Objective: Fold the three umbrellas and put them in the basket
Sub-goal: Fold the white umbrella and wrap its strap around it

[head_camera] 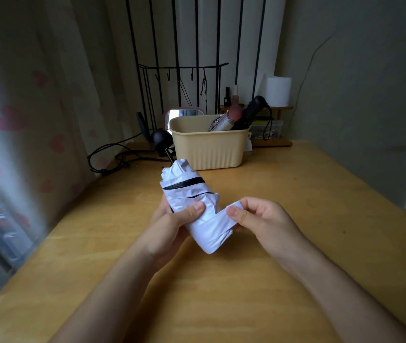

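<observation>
We hold the white umbrella (192,191) in our left hand (169,221), above the wooden table (221,293). The fingers curl round the back of the bundle and the thumb (195,209) presses on its front, so the grip sits at about the middle of the folded canopy. From that grip the umbrella runs both ways. Its upper part, with a black band across the white cloth, rises away from us beyond the thumb. Its lower end sticks out below and to the right of the palm, toward us. The whole bundle is tilted, its far end leaning left.

Our right hand (261,219) is just to the right of the left one and pinches the end of the white strap (219,219) between thumb and forefinger. The strap runs from that pinch down and leftward across the lower part of the bundle, below the left thumb. The other fingers of the right hand are curled underneath, and we cannot tell whether they touch the cloth.

Beyond both hands, well apart from the grip, the beige basket (207,149) stands on the table, a little right of the umbrella's far tip. Two folded umbrellas already lean in its right end: a grey umbrella (223,123) with a pinkish handle and, right of it, a black umbrella (252,111) with a wrist cord hanging over the rim
</observation>
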